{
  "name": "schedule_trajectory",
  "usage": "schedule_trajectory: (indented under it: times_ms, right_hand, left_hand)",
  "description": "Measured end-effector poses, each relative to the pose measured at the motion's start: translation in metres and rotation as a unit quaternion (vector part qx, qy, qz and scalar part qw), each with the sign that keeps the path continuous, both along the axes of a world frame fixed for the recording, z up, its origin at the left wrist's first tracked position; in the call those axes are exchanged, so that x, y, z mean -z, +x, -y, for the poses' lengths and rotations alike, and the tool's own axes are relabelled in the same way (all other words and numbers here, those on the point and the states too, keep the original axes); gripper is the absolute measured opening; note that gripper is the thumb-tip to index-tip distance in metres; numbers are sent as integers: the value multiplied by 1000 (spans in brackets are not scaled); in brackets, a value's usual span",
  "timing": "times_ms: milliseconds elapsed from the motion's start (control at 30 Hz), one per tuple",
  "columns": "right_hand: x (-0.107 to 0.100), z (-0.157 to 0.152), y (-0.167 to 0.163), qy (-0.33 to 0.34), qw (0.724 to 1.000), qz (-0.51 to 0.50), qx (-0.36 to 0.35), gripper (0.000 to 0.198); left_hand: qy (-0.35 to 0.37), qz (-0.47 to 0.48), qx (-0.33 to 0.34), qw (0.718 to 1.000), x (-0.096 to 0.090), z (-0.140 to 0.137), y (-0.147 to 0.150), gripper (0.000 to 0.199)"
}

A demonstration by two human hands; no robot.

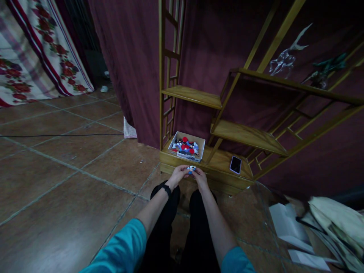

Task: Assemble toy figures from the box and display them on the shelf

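Between the fingertips of both hands is a small blue-and-white piece (191,170) with a bit of pink on it, perhaps a toy figure; its details are too small to make out. My left hand (180,174), with a dark band on the wrist, pinches it from the left. From the right, the fingers of my right hand (200,178) close on it. Just beyond my hands, an open cardboard box (202,146) rests on the low wooden shelf. Inside lie several small red, white, blue and black pieces (186,147).
A phone (235,165) lies on the wooden shelf unit (218,161) to the right. Glass ornaments (284,62) stand on a higher shelf. White boxes (290,223) and a pale bag (338,216) sit at right on the floor. A dark cable (62,135) crosses the tiles at left.
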State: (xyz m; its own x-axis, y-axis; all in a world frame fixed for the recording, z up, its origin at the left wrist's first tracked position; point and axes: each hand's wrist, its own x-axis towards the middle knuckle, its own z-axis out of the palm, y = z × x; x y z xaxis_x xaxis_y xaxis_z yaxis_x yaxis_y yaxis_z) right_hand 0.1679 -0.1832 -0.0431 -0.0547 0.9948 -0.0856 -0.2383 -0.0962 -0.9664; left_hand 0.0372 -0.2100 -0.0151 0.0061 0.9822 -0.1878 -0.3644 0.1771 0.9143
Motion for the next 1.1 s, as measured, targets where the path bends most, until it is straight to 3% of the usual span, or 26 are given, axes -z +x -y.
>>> schedule_trajectory:
  times_ms: [500,667,900,1100]
  right_hand:
    - [-3,2,1,13,1000,-23,-14,36]
    - [-3,2,1,16,999,-42,-11,33]
    - [-5,4,3,14,999,-39,-19,34]
    - [-5,4,5,12,999,-33,-19,34]
  left_hand:
    - [86,-23,-39,995,1,0,4,28]
    - [133,-95,-38,986,7,0,9,23]
    - [189,-264,-59,944,-4,14,8,30]
    - [259,-414,-31,872,-10,22,8,40]
